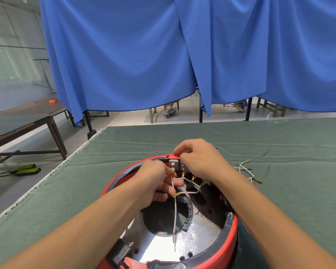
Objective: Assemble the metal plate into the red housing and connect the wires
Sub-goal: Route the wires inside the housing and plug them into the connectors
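The left hand [155, 183] reaches inside the red housing [230, 241], fingers curled and pinching a white wire [174, 214] that hangs down over the metal plate [202, 235] seated in the housing. The right hand [200, 160] curls over the far rim, fingertips closed at the grey terminal blocks [177, 164]; what they grip is hidden. Spare wires [244, 171] lie on the green tablecloth [279, 144], right of the housing. No legible writing shows.

Blue curtain [144, 55] hanging behind the green-clothed table [124, 148]; dark wooden side table [27, 121] at left, carrying a small orange object [52, 101].
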`<state>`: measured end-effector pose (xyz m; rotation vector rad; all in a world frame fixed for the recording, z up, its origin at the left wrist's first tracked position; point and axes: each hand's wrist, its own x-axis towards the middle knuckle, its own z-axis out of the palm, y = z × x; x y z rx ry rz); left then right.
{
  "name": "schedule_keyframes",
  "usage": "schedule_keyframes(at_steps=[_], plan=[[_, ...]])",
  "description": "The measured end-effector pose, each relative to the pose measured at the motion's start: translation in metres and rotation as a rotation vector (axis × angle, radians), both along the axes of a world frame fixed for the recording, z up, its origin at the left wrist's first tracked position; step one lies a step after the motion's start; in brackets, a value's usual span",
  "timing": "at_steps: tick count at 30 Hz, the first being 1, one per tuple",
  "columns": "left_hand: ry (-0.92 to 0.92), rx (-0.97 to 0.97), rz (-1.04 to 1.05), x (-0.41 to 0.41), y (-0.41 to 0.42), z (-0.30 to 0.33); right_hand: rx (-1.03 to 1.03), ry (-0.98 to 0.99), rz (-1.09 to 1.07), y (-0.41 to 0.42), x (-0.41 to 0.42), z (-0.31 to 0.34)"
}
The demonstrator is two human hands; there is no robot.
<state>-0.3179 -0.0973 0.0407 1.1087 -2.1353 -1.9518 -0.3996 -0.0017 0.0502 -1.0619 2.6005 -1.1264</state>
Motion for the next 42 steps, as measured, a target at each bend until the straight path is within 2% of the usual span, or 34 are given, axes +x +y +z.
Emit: schedule_keyframes(at_steps=[22, 31, 39, 42], plan=[[0.085, -0.056, 0.006, -0.002, -0.0018, -0.0044, 0.026, 0.019, -0.007, 0.0015, 0.0046, 0.0013], [0.082, -0.086, 0.028, -0.0052, -0.0022, -0.0039, -0.01, -0.031, -0.027, 0.0014, 0.0011, 0.0026], [0.133, -0.011, 0.067, -0.0075, 0.0004, -0.004, -0.066, -0.079, -0.032, 0.0028, -0.001, 0.0007], [0.126, 0.072, 0.067, -0.0053, 0.0, -0.0038, -0.083, -0.074, -0.036, 0.0025, 0.0007, 0.0]])
